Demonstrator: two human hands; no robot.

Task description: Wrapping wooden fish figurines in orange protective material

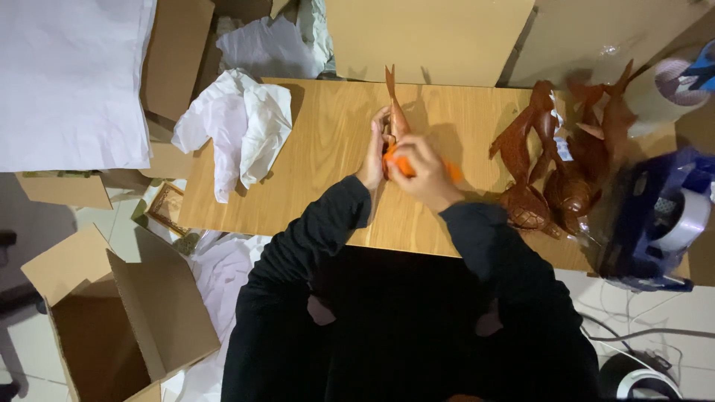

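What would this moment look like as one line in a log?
left hand: steadies wooden carving | right hand: holds orange tool | table: white paper, more carvings, tape dispenser

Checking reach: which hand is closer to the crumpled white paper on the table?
Left. The left hand is right of the crumpled white paper, on the wooden carving. The right hand is farther right.
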